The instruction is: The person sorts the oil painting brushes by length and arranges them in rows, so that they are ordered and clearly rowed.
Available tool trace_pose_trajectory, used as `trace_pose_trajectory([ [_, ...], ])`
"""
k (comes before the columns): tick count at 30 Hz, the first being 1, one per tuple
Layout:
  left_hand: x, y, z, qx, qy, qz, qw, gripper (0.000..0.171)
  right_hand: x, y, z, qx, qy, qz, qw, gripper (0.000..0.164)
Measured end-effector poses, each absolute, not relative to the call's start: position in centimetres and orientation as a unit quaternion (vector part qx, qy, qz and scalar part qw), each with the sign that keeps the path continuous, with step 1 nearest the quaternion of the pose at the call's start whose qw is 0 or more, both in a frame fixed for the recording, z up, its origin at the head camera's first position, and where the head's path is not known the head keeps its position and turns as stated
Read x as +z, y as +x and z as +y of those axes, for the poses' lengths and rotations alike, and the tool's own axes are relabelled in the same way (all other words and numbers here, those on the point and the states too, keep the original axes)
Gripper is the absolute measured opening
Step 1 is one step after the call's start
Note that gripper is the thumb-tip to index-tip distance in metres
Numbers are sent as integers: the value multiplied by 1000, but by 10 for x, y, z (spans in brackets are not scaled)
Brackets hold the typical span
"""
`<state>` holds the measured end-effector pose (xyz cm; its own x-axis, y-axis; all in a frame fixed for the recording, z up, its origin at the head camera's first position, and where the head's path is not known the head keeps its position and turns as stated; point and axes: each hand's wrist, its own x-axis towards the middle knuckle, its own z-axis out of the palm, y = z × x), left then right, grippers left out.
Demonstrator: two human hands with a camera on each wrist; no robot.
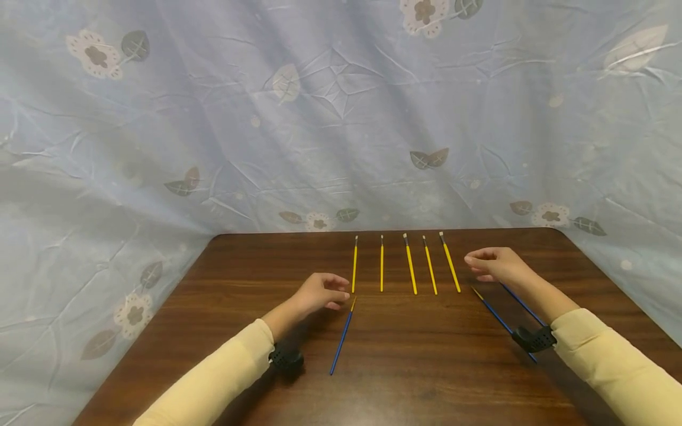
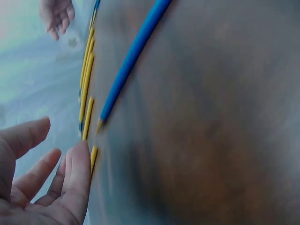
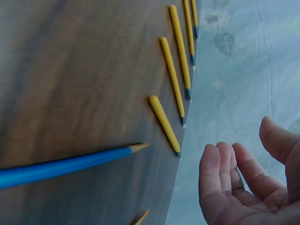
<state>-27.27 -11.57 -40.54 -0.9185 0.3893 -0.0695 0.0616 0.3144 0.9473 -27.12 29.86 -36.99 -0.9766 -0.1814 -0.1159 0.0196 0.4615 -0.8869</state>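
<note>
Tip of left blue brush (image 1: 343, 340) sits just beside fingertips of left grip (image 1: 322, 291), slightly right and toward person; long axis runs from there back toward person, leaning left, brush on surface (image 1: 405, 367). Left grip nearer: fingers loosely bent, nothing held. Leftmost yellow brush (image 1: 354, 266) just right of same fingertips; contact, cannot tell. Right grip (image 1: 498, 265) likewise empty, fingers bent, just right of rightmost yellow brush (image 1: 450, 267); two right blue brushes (image 1: 495, 314) slant rightward toward person.

5 yellow brushes (image 1: 411, 267) lie near 3 blue brushes (image 1: 343, 337).
</note>
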Motion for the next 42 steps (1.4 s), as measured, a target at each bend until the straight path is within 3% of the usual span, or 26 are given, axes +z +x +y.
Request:
trace_pose_trajectory([
  [18,-418,-214,-112,563,134,810,91,31,-393,-226,312,-469,-54,880,57,56],
  [32,-427,-210,-110,574,130,802,101,32,-403,-211,321,-449,-34,890,66,54],
  [42,-427,-208,-105,542,121,828,77,34,-409,-210,325,-440,-39,893,82,57],
])
